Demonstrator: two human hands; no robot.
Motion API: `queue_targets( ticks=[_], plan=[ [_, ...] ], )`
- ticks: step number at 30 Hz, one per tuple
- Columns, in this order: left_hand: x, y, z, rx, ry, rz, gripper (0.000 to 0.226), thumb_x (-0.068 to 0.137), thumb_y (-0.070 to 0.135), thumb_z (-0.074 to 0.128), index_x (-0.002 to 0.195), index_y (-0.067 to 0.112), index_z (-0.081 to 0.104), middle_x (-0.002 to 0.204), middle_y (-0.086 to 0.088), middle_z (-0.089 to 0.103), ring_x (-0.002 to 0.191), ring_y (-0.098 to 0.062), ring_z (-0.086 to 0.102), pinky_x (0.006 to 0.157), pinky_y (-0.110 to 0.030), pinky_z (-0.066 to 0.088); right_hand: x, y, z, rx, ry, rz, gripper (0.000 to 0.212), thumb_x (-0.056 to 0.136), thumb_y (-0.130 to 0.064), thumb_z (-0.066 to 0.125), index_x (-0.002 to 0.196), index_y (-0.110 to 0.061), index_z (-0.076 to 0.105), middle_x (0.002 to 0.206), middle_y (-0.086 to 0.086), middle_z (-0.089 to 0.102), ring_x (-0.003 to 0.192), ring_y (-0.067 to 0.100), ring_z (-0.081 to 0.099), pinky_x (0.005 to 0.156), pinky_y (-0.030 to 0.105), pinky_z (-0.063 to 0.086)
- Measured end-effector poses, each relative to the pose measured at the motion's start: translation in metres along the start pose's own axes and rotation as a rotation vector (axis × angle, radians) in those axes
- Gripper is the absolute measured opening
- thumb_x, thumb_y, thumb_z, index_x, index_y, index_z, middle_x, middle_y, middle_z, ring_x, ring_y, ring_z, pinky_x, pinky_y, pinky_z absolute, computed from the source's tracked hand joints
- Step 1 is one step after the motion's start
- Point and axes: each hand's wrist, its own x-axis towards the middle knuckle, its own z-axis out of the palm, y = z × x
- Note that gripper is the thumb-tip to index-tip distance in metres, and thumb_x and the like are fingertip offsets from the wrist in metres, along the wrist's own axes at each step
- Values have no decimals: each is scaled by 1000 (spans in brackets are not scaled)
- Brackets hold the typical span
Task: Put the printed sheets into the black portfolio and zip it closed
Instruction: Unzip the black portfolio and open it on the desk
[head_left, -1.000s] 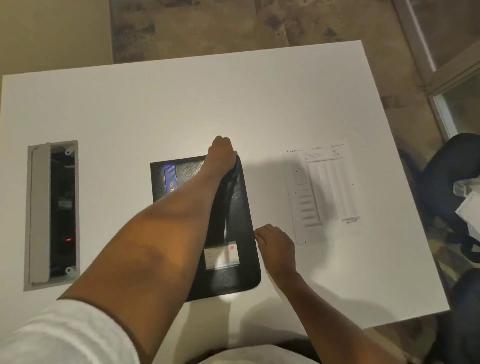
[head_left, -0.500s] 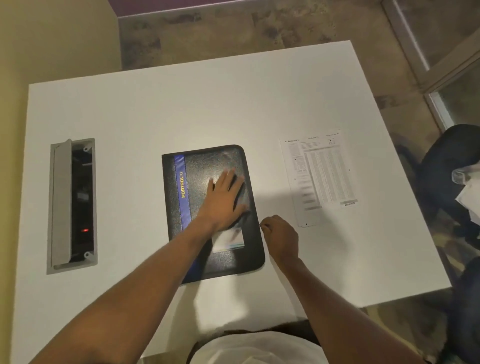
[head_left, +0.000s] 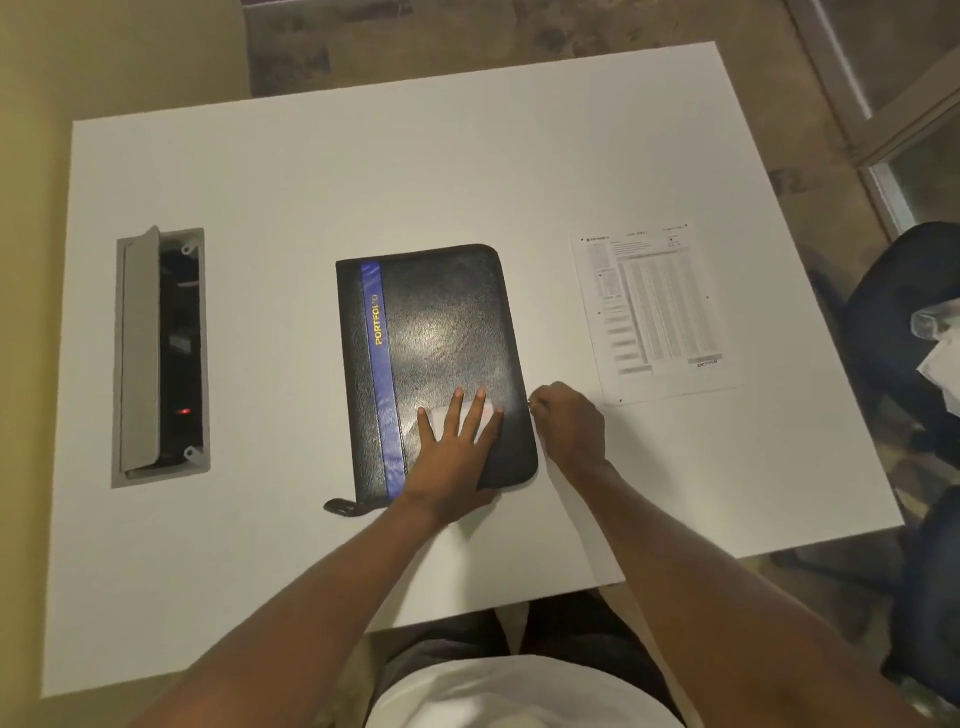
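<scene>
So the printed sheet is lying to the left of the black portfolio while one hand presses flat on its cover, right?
Not quite. The head view shows the printed sheet lying to the right of the black portfolio, not the left. The rest holds: the left hand presses flat on its cover.

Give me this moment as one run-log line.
left hand: flat on closed black portfolio | right hand: pinching at its right edge, likely the zipper pull | printed sheet: on table, right of portfolio, not inside

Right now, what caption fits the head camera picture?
Left hand flat on the shut black portfolio, right hand pinching at its edge, printed sheet beside it.
</scene>
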Motion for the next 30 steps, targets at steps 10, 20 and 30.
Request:
queue_targets(
  ticks=[10, 20, 30],
  plan=[
    [1, -7, 1, -71, 8, 48, 123, 75, 64, 76, 164, 30, -2, 174, -10, 1, 160, -42, -3, 114, -80, 14, -54, 16, 12, 114, 21, 19, 18, 95, -21, 56, 82, -18, 68, 87, -1, 68, 79, 26, 65, 70, 40, 55],
    [-1, -7, -2, -67, 30, 88, 119, 78, 69, 70, 163, 30, -3, 173, -11, 8, 159, -45, 3, 112, -82, 18, -127, 28, 49, 189, 150, -6, 5, 95, -16, 74, 99, -16, 75, 93, -3, 75, 76, 13, 70, 67, 35, 64],
    [-5, -9, -1, -169, 71, 122, 118, 83, 71, 64, 165, 25, -7, 175, -9, 5, 159, -44, -2, 115, -81, 11, -162, -32, 99, 395, 174, 15, 9, 95, -23, 74, 99, -15, 74, 93, -1, 77, 85, 19, 70, 83, 37, 62]
  ],
)
